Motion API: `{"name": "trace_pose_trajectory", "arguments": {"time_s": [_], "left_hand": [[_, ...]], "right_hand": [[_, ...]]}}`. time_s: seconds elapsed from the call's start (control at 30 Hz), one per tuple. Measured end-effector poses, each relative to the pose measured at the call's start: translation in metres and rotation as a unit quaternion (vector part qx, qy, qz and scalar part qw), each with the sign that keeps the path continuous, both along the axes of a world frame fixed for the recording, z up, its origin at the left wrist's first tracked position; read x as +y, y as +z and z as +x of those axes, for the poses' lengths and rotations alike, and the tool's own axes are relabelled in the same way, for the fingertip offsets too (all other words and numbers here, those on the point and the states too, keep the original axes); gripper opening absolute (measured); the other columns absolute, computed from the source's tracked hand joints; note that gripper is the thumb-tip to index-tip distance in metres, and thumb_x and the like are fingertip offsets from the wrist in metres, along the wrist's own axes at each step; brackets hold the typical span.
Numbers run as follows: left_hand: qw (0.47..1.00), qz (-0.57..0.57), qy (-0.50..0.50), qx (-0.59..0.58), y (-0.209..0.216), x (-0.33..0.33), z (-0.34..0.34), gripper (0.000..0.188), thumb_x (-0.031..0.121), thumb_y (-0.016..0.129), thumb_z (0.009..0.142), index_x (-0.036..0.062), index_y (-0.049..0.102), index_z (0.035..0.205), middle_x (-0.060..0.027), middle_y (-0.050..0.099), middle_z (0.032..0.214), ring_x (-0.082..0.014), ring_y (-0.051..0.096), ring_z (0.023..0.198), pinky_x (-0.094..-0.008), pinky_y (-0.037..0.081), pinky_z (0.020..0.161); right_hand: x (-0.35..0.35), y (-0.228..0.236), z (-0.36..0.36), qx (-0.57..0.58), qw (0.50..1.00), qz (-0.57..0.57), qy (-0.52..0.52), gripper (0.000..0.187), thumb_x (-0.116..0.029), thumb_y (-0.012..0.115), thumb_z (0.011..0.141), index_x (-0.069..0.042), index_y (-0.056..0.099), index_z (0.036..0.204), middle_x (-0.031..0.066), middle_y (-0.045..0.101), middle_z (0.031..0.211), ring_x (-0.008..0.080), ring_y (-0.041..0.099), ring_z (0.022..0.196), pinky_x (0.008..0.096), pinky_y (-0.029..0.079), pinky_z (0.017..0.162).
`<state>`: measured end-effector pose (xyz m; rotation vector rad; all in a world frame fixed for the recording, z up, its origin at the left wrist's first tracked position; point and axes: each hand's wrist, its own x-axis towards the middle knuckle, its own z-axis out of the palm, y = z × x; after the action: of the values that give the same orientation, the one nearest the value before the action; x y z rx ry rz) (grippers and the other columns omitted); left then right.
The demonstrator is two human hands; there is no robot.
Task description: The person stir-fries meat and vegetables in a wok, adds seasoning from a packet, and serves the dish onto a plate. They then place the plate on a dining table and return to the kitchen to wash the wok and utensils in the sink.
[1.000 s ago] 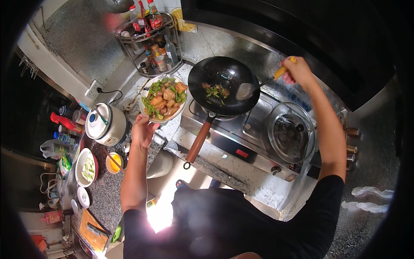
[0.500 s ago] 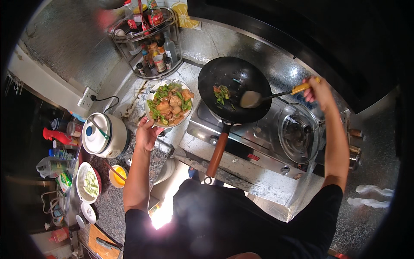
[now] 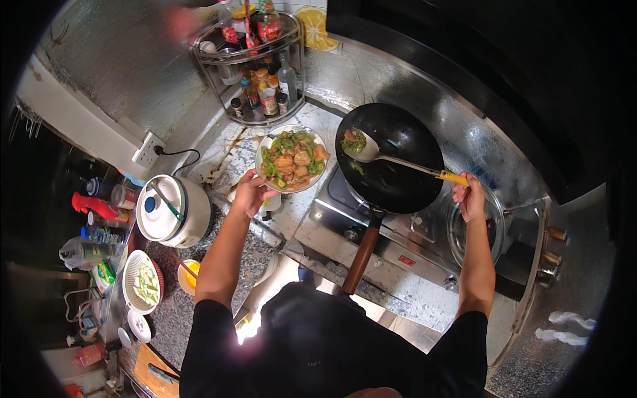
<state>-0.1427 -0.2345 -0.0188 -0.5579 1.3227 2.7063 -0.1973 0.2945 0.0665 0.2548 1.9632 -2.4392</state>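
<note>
My left hand [image 3: 252, 194] grips the lower-left rim of the plate [image 3: 260, 156], which carries brown chunks and green pieces [image 3: 292, 161], left of the wok [image 3: 411, 136]. My right hand [image 3: 472, 199], well apart from it, is closed around the spatula's [image 3: 406, 164] yellow handle. The blade bears a small food portion [image 3: 352, 140] inside the wok, at its left side. The wok sits on the stove [image 3: 330, 213].

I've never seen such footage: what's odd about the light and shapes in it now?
In the head view, the edge of the range hood bows and black fills the corners; in the same view, white glare with a pinkish fringe sits beside the black shirt, and a reddish blur at upper left has no clear source.
</note>
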Motion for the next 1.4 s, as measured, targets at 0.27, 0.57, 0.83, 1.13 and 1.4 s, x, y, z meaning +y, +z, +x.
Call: {"name": "trace_pose_trajectory", "arguments": {"time_s": [0.27,0.57,0.83,1.13,1.4], "left_hand": [[1.0,-0.013,-0.02,-0.012,-0.006,-0.003,-0.012,0.022,0.003,0.048,0.082,0.0052,0.041,0.103,-0.0154,0.056,0.095,-0.0253,0.061,0.077,-0.0363,0.055,0.063],[0.998,-0.048,-0.032,-0.011,-0.002,-0.002,0.002,0.023,0.002,0.047,0.081,0.0051,0.042,0.104,-0.0149,0.056,0.097,-0.0247,0.06,0.081,-0.0366,0.054,0.067],[1.0,-0.028,-0.006,-0.002,-0.004,-0.005,0.021,0.03,0.002,0.048,0.079,0.0031,0.04,0.107,-0.0162,0.057,0.094,-0.0222,0.061,0.075,-0.032,0.054,0.063],[1.0,-0.018,-0.017,0.016,0.0,-0.002,0.019,0.022,0.003,0.047,0.082,0.0039,0.042,0.103,-0.0147,0.057,0.095,-0.0239,0.061,0.079,-0.0355,0.054,0.066],[1.0,-0.004,-0.021,0.016,-0.01,0.005,0.011,0.025,0.003,0.047,0.082,0.0045,0.04,0.106,-0.0139,0.056,0.094,-0.0246,0.061,0.079,-0.0347,0.054,0.064]], "right_hand": [[-0.019,0.043,-0.002,0.045,0.999,-0.029,0.003,0.026,-0.029,0.046,0.087,-0.004,0.052,0.092,0.0099,0.057,0.058,0.0156,0.052,0.043,0.0237,0.043,0.038],[-0.125,0.147,0.001,0.115,0.97,0.149,0.152,0.027,-0.026,0.045,0.088,0.0,0.052,0.089,0.0107,0.057,0.059,0.0134,0.051,0.042,0.021,0.041,0.04],[-0.199,0.217,0.045,0.449,0.684,0.462,0.343,0.009,-0.001,0.057,0.071,-0.001,0.061,0.08,0.0061,0.06,0.063,0.0133,0.06,0.054,0.0242,0.047,0.051],[-0.169,0.221,0.059,0.277,0.889,0.303,0.202,0.015,-0.012,0.049,0.085,0.0,0.057,0.084,0.0091,0.06,0.062,0.0125,0.058,0.051,0.0206,0.046,0.048],[-0.068,0.207,0.048,0.124,0.964,0.235,0.016,0.029,-0.027,0.04,0.089,0.0,0.052,0.091,0.0066,0.056,0.054,0.0088,0.048,0.037,0.017,0.038,0.036]]}}
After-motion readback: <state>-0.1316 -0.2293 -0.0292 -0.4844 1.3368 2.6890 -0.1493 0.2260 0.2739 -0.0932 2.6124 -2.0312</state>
